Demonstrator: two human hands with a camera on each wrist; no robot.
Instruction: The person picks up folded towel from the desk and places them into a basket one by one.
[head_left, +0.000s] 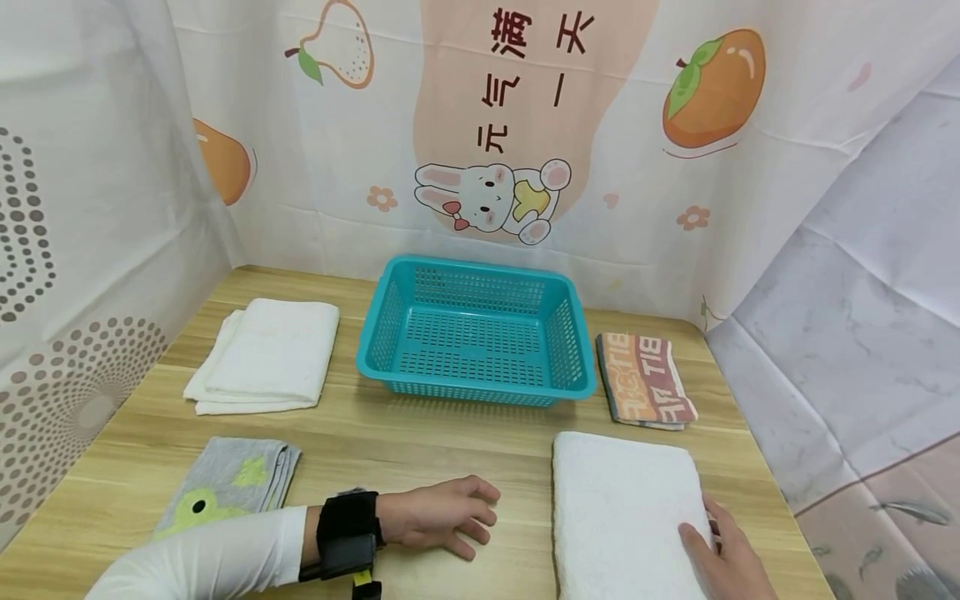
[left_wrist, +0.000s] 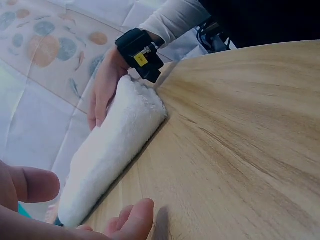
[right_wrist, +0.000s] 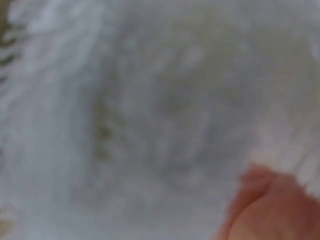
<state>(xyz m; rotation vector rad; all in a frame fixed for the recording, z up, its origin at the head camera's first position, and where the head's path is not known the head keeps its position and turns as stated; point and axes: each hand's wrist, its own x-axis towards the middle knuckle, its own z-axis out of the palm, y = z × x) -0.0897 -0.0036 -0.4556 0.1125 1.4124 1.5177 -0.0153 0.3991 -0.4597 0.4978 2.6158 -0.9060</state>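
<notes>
A thick folded white towel (head_left: 626, 517) lies on the right front of the table. My right hand (head_left: 726, 550) grips its right edge, the thumb on top and the other fingers at the side, partly hidden. In the right wrist view, blurred white pile (right_wrist: 150, 100) fills most of the picture, with a fingertip (right_wrist: 275, 210) at the lower right. My left hand (head_left: 444, 512) hovers or rests over the table left of that towel, fingers loosely spread and holding nothing. The left wrist view shows the towel (left_wrist: 115, 145) beyond the left fingers (left_wrist: 137, 220), apart from them.
A teal plastic basket (head_left: 480, 390) stands at the back middle. Folded white cloths (head_left: 273, 350) lie at the back left, a grey towel with a green pattern (head_left: 232, 483) at the front left. An orange and maroon lettered towel (head_left: 645, 379) lies right of the basket. Curtains enclose the table.
</notes>
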